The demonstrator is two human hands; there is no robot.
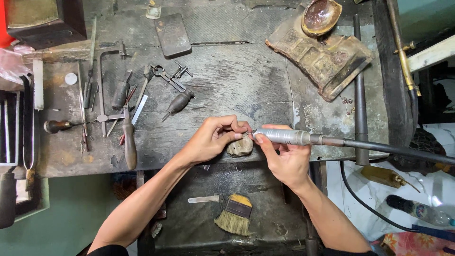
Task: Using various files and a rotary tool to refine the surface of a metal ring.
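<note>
**Handpiece at the bench edge, both hands closed around the work**

The handpiece [284, 137], a silver rotary tool on a dark flexible shaft [393, 150], lies level in the right hand [284, 159], near the middle of the view. Its tip points to 9 o'clock. The right fingers wrap under the barrel and the thumb presses along it, a firm closed grip.

The left hand [213, 138] meets the tip from 9 o'clock. Its thumb and fingertips are pinched shut on something too small to make out. Just under both hands, at 6 o'clock from the tip, a worn bench pin [240, 147] juts from the front edge of the bench [227, 80].

At 9 o'clock from the hands lies a scatter of tools: a saw frame [105, 85], a wooden-handled tool [129, 142] and an awl [178, 103]. A flat dark case [172, 34] sits at 11 o'clock. At 1 o'clock a charred block [322, 59] carries a small bowl [321, 15]. A steel rod [360, 90] lies at 3 o'clock of the block, running from 12 to 6.

Below the bench, at 6 o'clock, a tray holds a brush [235, 215] and a small blade [204, 199].
</note>
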